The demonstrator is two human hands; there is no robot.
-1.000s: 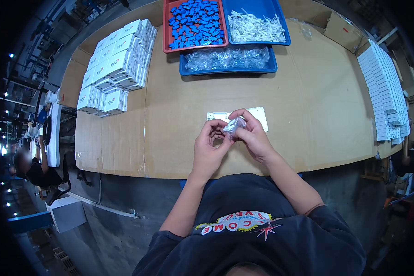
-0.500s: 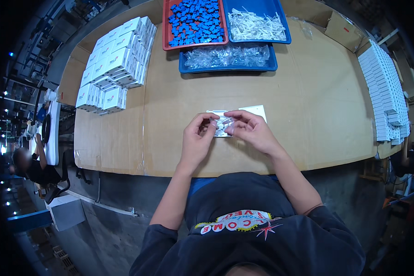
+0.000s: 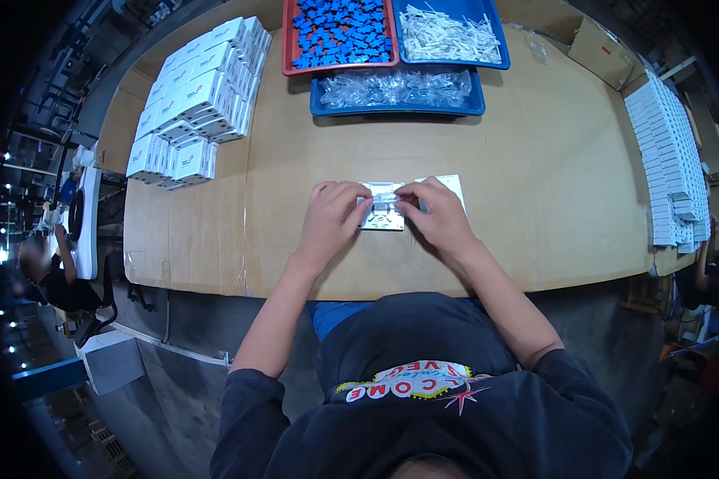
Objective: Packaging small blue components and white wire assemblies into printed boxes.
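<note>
My left hand (image 3: 334, 214) and my right hand (image 3: 439, 214) face each other near the middle of the table. Fingertips of both pinch the ends of a small clear plastic packet (image 3: 384, 197); its contents are too small to make out. The packet lies at the upper part of a small white box or tray (image 3: 385, 220) that has dark cut-outs. Partly behind my right hand, a flat white piece (image 3: 452, 185) rests on the cardboard.
Beyond my hands stand a red tray (image 3: 340, 67) of blue parts, a blue tray (image 3: 452, 62) of white sticks and a blue tray (image 3: 399, 109) of clear bags. White boxes (image 3: 192, 96) are stacked left, more white boxes (image 3: 667, 160) right. A person (image 3: 64, 275) sits far left.
My hands have moved slightly apart and the packet is now stretched flatter between them. More of the white box with its cut-outs shows below it. The whole view has shifted a little.
</note>
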